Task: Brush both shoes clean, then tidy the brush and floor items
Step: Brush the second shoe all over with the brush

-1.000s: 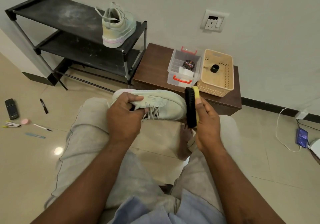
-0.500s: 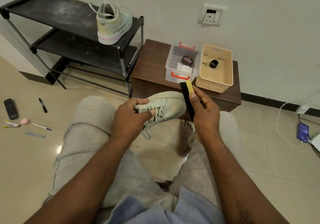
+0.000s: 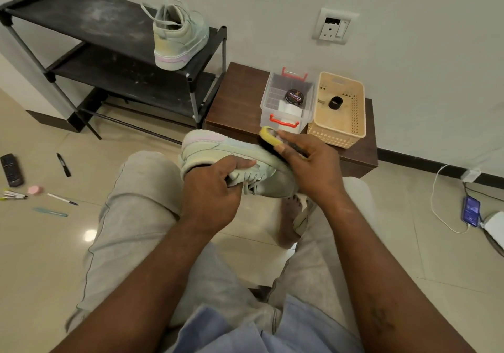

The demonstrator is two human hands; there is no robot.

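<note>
Head view: brushing the held shoe.
Left hand [image 3: 215,186] grips the shoe [image 3: 218,148] at centre near its laces; right hand [image 3: 313,167] clasps the brush [image 3: 268,136] against it at 1 o'clock. Hard strokes could twist the shoe from that single grip. Second shoe [image 3: 178,36] sits on the rack [image 3: 81,17] at 11 o'clock; pens [image 3: 62,199] and remote [image 3: 11,170] lie at 9 o'clock — nothing blocks the arms.

The floor tiles [image 3: 41,257] are gleaming, glossy and smooth, catching a bright glare. The rack [image 3: 90,20] is showing matt black, dusty shelves on metal-looking tubes. The low table [image 3: 240,91] is looking like dark matt wood. The box [image 3: 268,99] is showing clear plastic, the basket [image 3: 351,118] beige perforated plastic. The shoe [image 3: 218,148] is looking soft and matt, the brush [image 3: 268,136] smooth-backed.
</note>
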